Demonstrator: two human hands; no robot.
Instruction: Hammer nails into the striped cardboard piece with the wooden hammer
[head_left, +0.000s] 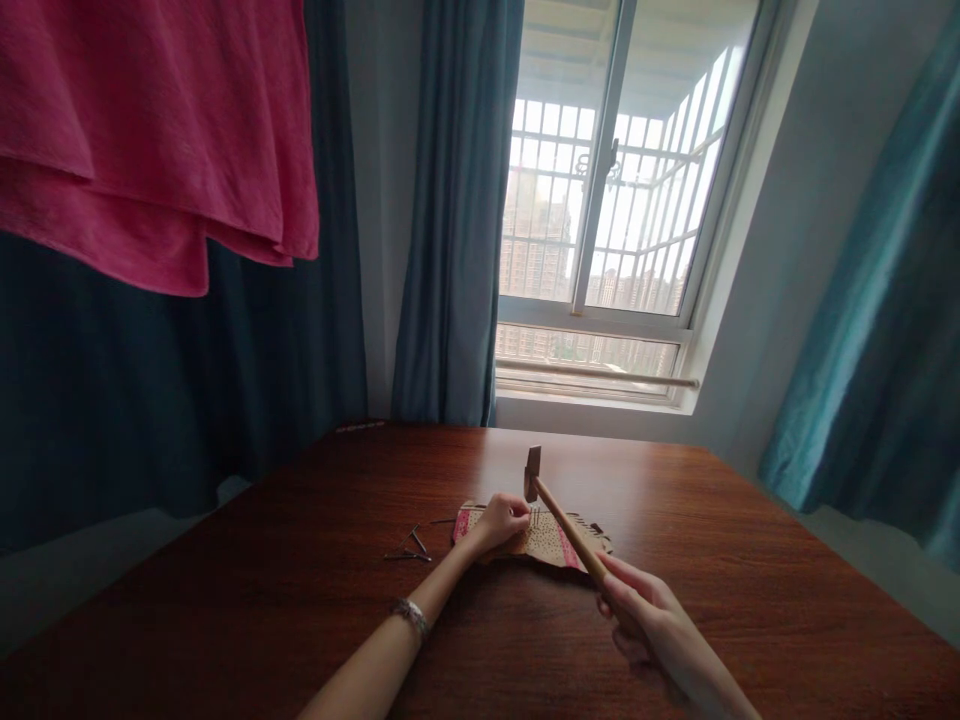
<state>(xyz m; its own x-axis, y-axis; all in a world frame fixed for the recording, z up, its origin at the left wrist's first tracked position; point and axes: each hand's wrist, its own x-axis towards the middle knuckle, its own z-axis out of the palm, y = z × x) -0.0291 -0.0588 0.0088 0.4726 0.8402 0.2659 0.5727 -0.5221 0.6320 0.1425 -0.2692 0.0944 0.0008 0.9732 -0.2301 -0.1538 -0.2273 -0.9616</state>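
Observation:
My right hand point(637, 610) is wrapped round the wooden handle of a hammer point(566, 527). The hammer's head is raised, just above and to the right of my left hand point(504, 522). The fingers of that left hand are pinched together over a flat tan piece with pink bands and many dark dots point(551, 545); whatever sits between the fingertips is too small to make out. Beside those fingertips, a few thin nails point(535, 518) stand upright in the dotted piece. A bracelet circles my left wrist.
Left of the dotted piece, a few thin metal tools or rods point(412, 546) lie on the brown wooden table point(300, 580). Blue curtains point(457, 220) and a barred window point(600, 200) are behind the table. A pink cloth point(165, 130) hangs at upper left.

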